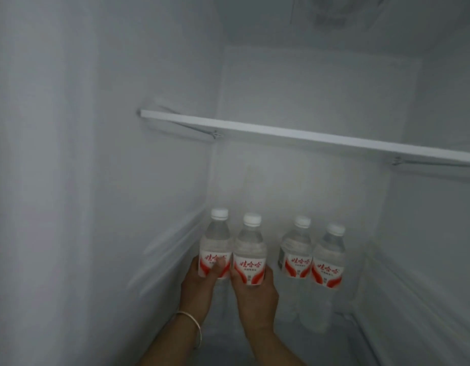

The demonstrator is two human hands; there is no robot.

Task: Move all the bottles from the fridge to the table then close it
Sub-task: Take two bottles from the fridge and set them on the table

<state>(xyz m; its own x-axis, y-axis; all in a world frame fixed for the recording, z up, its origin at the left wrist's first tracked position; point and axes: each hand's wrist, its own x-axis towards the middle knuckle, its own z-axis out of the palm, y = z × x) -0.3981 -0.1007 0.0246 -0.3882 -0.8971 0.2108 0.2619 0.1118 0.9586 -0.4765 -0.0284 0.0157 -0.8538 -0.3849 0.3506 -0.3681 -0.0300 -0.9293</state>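
Note:
Inside the open fridge stand several clear water bottles with white caps and red-and-white labels. My left hand (199, 283), a bracelet on its wrist, is wrapped around the leftmost bottle (216, 241). My right hand (255, 294) grips the bottle beside it (251, 247). Both held bottles are upright and side by side. Two more bottles (296, 249) (329, 257) stand untouched a little to the right, on the lower shelf.
A white-edged glass shelf (307, 134) crosses the fridge above the bottles, with nothing visible on it. The fridge's left wall (149, 194) and right wall (434, 233) close in on both sides. The picture is hazy and blurred.

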